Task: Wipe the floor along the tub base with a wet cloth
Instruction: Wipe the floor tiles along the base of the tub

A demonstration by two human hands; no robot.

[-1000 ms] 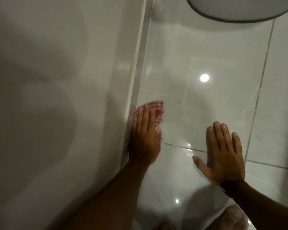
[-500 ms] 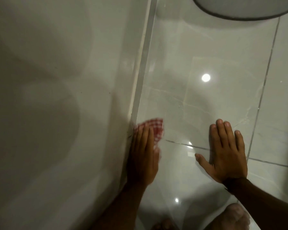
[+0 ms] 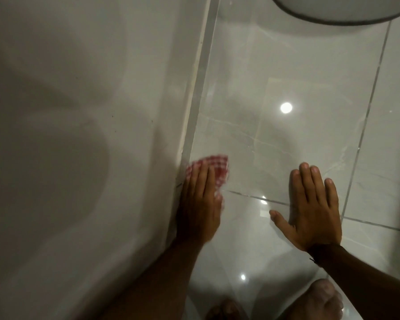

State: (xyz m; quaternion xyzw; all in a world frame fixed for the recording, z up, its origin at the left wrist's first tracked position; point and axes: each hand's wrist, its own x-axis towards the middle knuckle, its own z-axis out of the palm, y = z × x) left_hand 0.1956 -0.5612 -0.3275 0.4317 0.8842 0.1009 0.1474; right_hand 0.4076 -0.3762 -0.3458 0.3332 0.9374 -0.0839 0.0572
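Observation:
A red-and-white checked cloth (image 3: 217, 167) lies on the glossy grey floor tiles (image 3: 275, 146), right against the base strip (image 3: 196, 116) of the white tub (image 3: 79, 135). My left hand (image 3: 200, 204) presses flat on the cloth, fingers together, covering most of it; only its far edge shows past my fingertips. The hand is blurred. My right hand (image 3: 310, 209) rests flat on the tiles to the right, fingers spread, holding nothing.
The tub wall fills the left half of the view. A round grey-rimmed object (image 3: 342, 8) sits on the floor at the top right. My knee (image 3: 321, 301) and foot (image 3: 224, 310) show at the bottom edge. Grout lines cross the tiles.
My left hand with the cloth slid back along the tub base toward me, then stayed near the grout line. The right hand has kept its place on the tile.

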